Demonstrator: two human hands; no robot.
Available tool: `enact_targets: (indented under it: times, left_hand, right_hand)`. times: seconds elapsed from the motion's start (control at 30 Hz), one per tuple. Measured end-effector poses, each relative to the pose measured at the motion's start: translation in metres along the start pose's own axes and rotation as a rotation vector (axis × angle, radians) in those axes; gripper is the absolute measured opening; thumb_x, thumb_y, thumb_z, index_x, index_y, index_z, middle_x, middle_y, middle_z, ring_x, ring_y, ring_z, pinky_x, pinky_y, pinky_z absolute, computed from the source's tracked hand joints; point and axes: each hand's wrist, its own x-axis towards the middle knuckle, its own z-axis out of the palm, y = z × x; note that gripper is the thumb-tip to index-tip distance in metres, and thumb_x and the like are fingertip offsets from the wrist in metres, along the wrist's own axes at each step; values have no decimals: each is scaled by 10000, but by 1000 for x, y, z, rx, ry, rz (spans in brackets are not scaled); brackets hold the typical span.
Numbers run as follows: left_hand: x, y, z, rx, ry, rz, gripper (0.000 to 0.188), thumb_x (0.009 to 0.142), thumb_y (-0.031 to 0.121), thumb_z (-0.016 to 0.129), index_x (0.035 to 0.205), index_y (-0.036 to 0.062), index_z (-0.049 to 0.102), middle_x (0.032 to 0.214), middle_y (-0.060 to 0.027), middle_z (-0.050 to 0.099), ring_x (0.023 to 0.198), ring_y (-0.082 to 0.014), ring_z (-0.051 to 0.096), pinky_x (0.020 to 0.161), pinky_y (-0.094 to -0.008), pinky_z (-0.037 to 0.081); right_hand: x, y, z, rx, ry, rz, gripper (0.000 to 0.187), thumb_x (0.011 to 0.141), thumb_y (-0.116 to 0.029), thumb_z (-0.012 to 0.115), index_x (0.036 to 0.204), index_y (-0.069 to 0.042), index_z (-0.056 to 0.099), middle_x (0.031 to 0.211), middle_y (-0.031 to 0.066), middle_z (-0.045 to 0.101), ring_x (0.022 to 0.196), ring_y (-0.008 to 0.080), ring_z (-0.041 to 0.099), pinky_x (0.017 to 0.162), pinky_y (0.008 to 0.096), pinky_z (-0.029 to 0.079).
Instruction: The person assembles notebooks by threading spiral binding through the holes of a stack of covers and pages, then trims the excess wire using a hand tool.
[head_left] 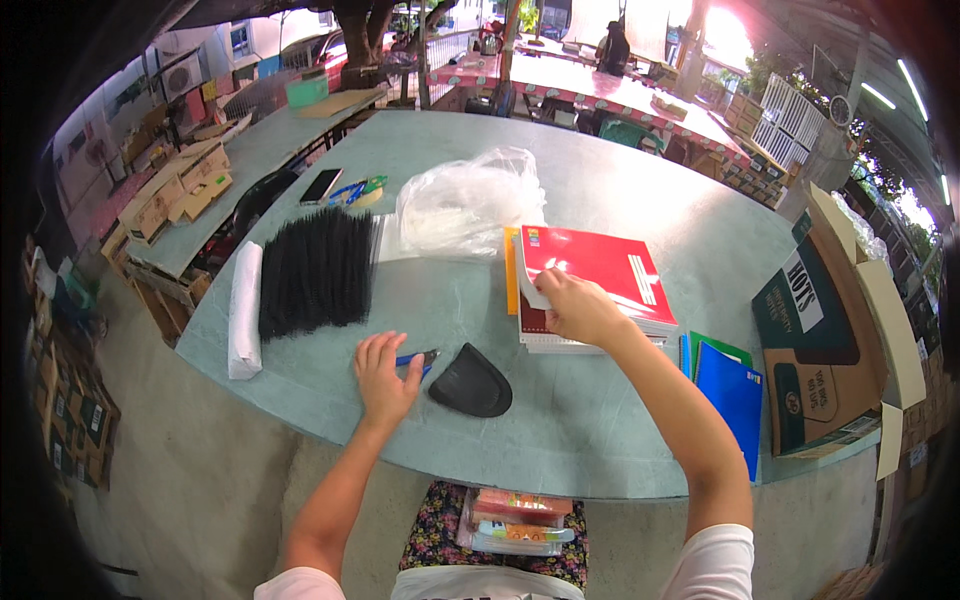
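Note:
My left hand (382, 378) rests low on the table, its thumb and fingers around the blue handles of small pliers (428, 358). Beside the pliers lies a black, rounded pouch-like piece (471, 382). At the stack on the right, the fingertips of my right hand (580, 308) pinch the left edge of a red notebook (592, 262), where a bit of white shows beneath the cover. More notebooks lie under it, and an orange one (511, 270) sticks out at the left.
Thin black strands (318, 270) lie left beside a white roll (245, 312). Behind are a clear plastic bag (470, 200), a phone (321, 186) and blue-handled scissors (350, 192). A blue notebook (728, 400) and an open carton (815, 340) stand at the right.

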Motion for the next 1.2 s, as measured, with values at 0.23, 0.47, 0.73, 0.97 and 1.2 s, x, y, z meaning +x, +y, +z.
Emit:
enact_targets:
  times: [0.23, 0.47, 0.73, 0.97, 1.2]
  left_hand:
    - [92, 128, 3, -360, -117, 308, 605, 616, 91, 729, 1187, 94, 530, 1145, -120, 574, 1091, -294, 521, 921, -403, 405]
    - [81, 190, -57, -652, -252, 309, 426, 608, 32, 745, 1015, 92, 634, 871, -70, 671, 784, -187, 646, 693, -314, 517]
    - [37, 143, -81, -1304, -387, -389, 427, 642, 25, 800, 1019, -19, 603, 940, -81, 658, 857, -130, 604, 762, -294, 513]
    - [-21, 95, -53, -1166, -505, -461, 510, 586, 79, 848, 1031, 5, 610, 980, -53, 651, 890, -116, 595, 818, -301, 491]
    - [-22, 87, -52, -1166, -482, -542, 490, 595, 74, 843, 1024, 4, 617, 965, -58, 655, 877, -105, 593, 803, -285, 496]
  right_hand:
    - [-70, -45, -83, 134, 145, 62, 388, 718, -51, 574, 1100, -33, 513, 889, 188, 616, 820, 332, 607, 710, 397, 489]
    - [-216, -27, -58, 537, 1202, 336, 684, 639, -197, 799, 1218, -40, 471, 1212, 90, 537, 1106, 224, 532, 912, 353, 432]
    - [-230, -18, -10, 1372, 560, 358, 562, 618, -104, 824, 1111, -1, 577, 1030, 75, 639, 919, 149, 600, 794, 290, 481]
    - [-219, -59, 51, 1411, 712, 519, 435, 589, 6, 807, 973, 9, 602, 898, 68, 651, 798, 153, 612, 695, 297, 513]
    - [-206, -57, 61, 1528, 760, 446, 472, 591, 14, 760, 1020, 7, 562, 877, 69, 636, 773, 163, 616, 671, 294, 514]
